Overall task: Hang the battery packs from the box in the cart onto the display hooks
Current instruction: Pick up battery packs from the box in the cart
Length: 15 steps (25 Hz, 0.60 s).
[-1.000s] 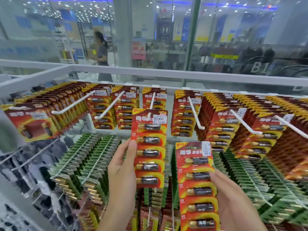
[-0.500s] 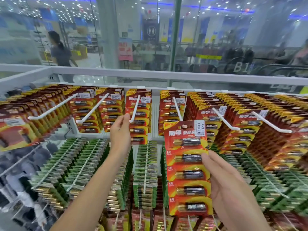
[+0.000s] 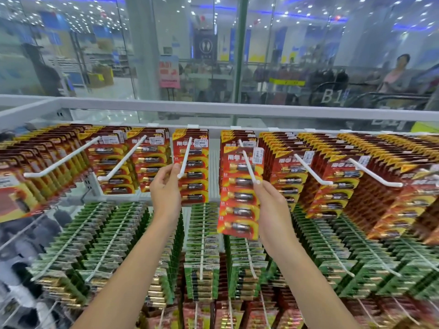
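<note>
Head view of a shop display of red battery cards on white hooks, placed here against the centre hook (image 3: 185, 157).

Two hooks left of it carry full red rows. At its tip is the left hand (image 3: 166, 186), fingers curled close to the tip. Whether they pinch the tip or only touch it cannot be told. A second ago this hand was threading a card onto the centre hook. That hung pack (image 3: 192, 167) now sits at the back of the hook, so one card is placed.

On the neighbouring hook (image 3: 248, 165), immediately right of centre, the battery pack (image 3: 238, 193) has risen from lower down. The hook now passes through its top hole, and the card hangs partway along it, short of the row behind. The right hand (image 3: 273, 210) grips its right edge, fingers closed on the card. It likely needs only a push back.

Counted: two hands, one card held, five cells in it, six clear white hooks across the red row. Green packs (image 3: 202, 257) fill the row below the centre hook. Cart and box are out of view.
</note>
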{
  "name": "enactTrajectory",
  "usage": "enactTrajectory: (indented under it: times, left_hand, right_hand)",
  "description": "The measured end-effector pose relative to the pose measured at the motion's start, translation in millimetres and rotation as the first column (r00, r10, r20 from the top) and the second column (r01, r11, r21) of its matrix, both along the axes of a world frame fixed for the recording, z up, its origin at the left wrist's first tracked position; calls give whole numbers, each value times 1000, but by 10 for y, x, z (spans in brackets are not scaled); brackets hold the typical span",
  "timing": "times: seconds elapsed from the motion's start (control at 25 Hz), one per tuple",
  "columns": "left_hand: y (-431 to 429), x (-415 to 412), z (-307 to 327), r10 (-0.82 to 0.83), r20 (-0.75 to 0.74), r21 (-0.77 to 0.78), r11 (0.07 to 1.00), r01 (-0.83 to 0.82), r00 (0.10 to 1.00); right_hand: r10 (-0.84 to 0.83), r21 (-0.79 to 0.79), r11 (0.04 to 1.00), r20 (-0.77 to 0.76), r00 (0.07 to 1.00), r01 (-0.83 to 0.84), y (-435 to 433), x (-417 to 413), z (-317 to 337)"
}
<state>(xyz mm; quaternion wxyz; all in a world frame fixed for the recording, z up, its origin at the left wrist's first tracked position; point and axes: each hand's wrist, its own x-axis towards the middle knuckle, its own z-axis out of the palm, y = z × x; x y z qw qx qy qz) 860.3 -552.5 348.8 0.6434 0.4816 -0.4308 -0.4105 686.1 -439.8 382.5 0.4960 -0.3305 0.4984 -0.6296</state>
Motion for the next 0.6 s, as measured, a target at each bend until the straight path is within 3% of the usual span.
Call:
enactTrajectory:
  times: [0.24,0.6]
  left_hand:
    - [-17,-22,-21,39,-13,-19,999,-39,999]
    - [130,219,-187,10,-57,-11,1000,-11,998]
  right_hand:
    - [-171,-37,985,-148,974,167,-686,47,-173]
    - [-299,-69,954,-218,929,291,-503,101,-436]
